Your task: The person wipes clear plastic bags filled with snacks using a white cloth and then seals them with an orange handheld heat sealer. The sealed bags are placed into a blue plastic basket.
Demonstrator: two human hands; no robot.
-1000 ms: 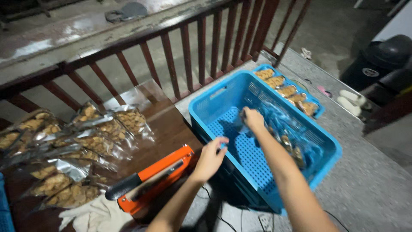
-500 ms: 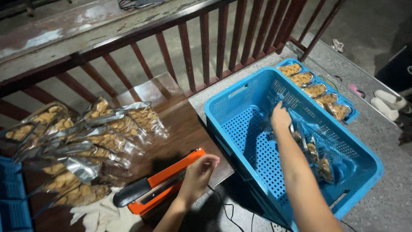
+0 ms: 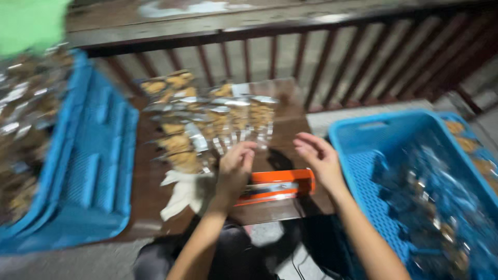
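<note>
My left hand (image 3: 234, 168) hovers over the brown table (image 3: 150, 179), fingers loosely curled, just below a spread of clear packets of brown snacks (image 3: 207, 122). It holds nothing that I can make out. My right hand (image 3: 317, 158) is beside it, fingers apart and empty, above the right end of an orange and black heat sealer (image 3: 277, 186). The whole view is motion-blurred.
A blue plastic crate (image 3: 363, 171) with sealed packets stands at the right. Another blue crate (image 3: 98, 155) with packets stands tilted at the left. White cloth (image 3: 181, 192) lies near the sealer. A dark red railing (image 3: 311, 57) runs behind the table.
The view has swung left, so the left crate now shows. My right hand has come out of the right crate to the table. My left hand moved up from the sealer toward the packets.
</note>
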